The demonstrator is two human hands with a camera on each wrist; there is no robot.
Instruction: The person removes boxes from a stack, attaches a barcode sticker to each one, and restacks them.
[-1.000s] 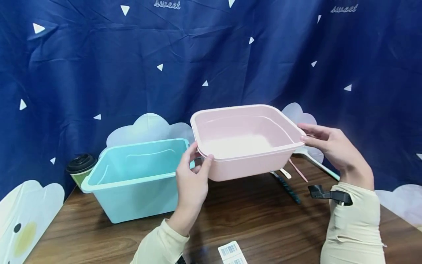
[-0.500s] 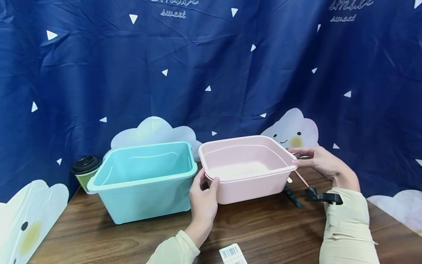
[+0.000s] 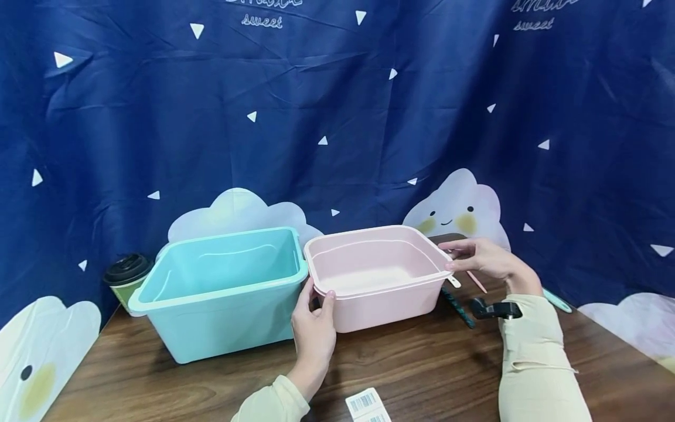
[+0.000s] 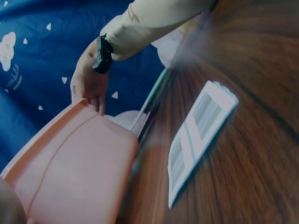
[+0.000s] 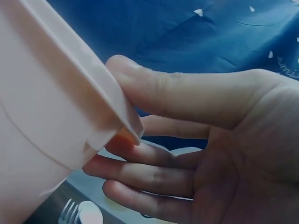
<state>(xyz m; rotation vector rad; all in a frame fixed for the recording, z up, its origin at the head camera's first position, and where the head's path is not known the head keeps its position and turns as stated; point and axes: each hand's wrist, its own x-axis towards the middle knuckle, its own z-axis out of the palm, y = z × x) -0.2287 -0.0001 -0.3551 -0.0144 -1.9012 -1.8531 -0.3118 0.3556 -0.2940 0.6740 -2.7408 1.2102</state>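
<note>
A pink plastic basin (image 3: pixel 379 313) stands low at the wooden table, upright, right beside a larger teal basin (image 3: pixel 227 328). Its inside looks bare. My left hand (image 3: pixel 314 334) grips its front left corner, thumb on the outer front and fingers at the left side under the rim. On the opposite side, my right hand (image 3: pixel 487 258) pinches the right rim. The right wrist view has the right thumb on top of the basin's rim (image 5: pixel 105 88) and the other fingers beneath it. Whether the basin's base fully touches the table is hard to tell.
Behind the teal basin's left end is a green cup (image 3: pixel 126 278) with a black lid. Right of the pink basin lie a dark green handle (image 3: pixel 457 308), a pink stick (image 3: pixel 477 282), a mint handle (image 3: pixel 556 300), a fork (image 5: pixel 68 212). A barcoded white card (image 3: pixel 367 404) lies in front.
Both hands have lowered the pink basin from a raised, tilted position down beside the teal basin. Over the last half second it moved only slightly. Both hands keep their hold.
</note>
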